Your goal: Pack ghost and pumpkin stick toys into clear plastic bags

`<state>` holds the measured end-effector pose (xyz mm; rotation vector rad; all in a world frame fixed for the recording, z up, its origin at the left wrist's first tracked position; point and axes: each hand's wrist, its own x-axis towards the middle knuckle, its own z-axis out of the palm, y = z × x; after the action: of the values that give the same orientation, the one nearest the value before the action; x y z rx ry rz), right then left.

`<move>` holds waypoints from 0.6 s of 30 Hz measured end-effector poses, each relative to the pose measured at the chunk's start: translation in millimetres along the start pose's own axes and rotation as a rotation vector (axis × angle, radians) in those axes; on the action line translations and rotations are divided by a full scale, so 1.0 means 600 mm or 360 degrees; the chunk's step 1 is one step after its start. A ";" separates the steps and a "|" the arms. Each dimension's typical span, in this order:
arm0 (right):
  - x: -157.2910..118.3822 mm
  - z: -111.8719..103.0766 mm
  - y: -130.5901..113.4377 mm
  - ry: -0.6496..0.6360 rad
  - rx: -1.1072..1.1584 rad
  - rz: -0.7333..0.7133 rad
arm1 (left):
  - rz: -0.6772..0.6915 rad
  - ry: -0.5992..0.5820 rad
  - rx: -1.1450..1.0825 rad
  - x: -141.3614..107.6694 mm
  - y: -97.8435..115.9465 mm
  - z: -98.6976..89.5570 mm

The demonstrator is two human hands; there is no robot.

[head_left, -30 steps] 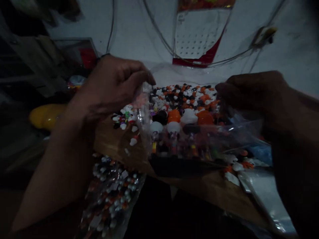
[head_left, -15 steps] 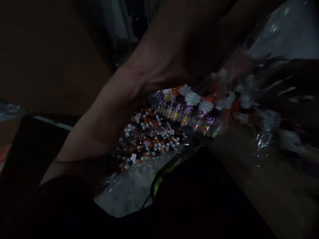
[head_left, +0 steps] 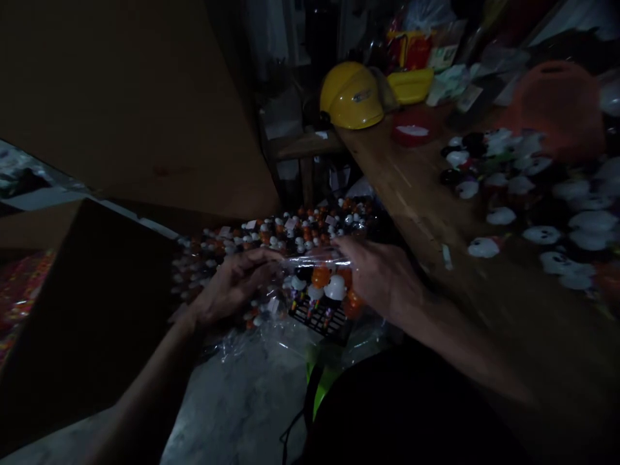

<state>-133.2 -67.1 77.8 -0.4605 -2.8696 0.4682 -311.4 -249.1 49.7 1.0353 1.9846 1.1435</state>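
Observation:
A clear plastic bag [head_left: 316, 261] with orange and white round-headed toys [head_left: 334, 288] on colourful tubes hangs between my hands. My left hand [head_left: 237, 278] has its fingers closed on the bag's left upper edge. On the right, my right hand [head_left: 378, 271] grips the other end of that edge, its fingertips partly hidden by plastic and shadow. Behind the hands lies a wide heap of bagged orange, white and black toys [head_left: 300, 231]. Under the held bag shows a black slatted grid [head_left: 322, 320].
A wooden table [head_left: 411, 194] on the right bears a yellow helmet [head_left: 352, 97], a red round container [head_left: 413, 127], loose ghost-like toys [head_left: 542, 234] and an orange chair-like piece [head_left: 557, 103]. Large cardboard [head_left: 121, 116] stands at the left, beside a box of red items [head_left: 24, 303].
The view has swung, showing more table and the helmet. My left arm no longer crosses the view; both hands are now at the centre with a bag between them.

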 end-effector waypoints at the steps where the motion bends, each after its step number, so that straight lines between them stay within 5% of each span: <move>1: 0.001 0.021 -0.011 -0.0032 0.0026 0.0012 | -0.0246 0.0215 -0.0327 -0.020 -0.036 0.011; 3: -0.003 0.062 -0.029 -0.0055 -0.0049 0.0028 | -0.0524 0.0703 -0.0632 -0.064 -0.093 0.039; 6: -0.022 0.124 -0.041 0.0123 -0.0211 -0.0068 | -0.0736 0.0772 -0.0602 -0.128 -0.134 0.088; 7: -0.032 0.144 -0.040 0.0190 -0.0248 -0.0125 | -0.0857 0.0651 -0.0586 -0.145 -0.135 0.106; 10: -0.067 0.195 -0.030 0.0287 -0.0272 -0.0247 | -0.1549 -0.0295 -0.0929 -0.170 -0.116 0.152; 12: -0.087 0.216 -0.024 0.0280 -0.0259 -0.0241 | -0.1697 -0.0570 -0.1072 -0.166 -0.097 0.163; 14: -0.102 0.228 -0.023 0.0268 -0.0241 -0.0197 | -0.1494 -0.0341 -0.0720 -0.151 -0.088 0.147; 18: -0.119 0.244 -0.031 0.0266 -0.0176 -0.0218 | -0.0993 0.0483 0.0236 -0.118 -0.116 0.074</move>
<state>-106.9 -148.1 -62.6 -0.3017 -2.7510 0.2367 -262.8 -313.8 -23.0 0.2571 2.4141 0.8439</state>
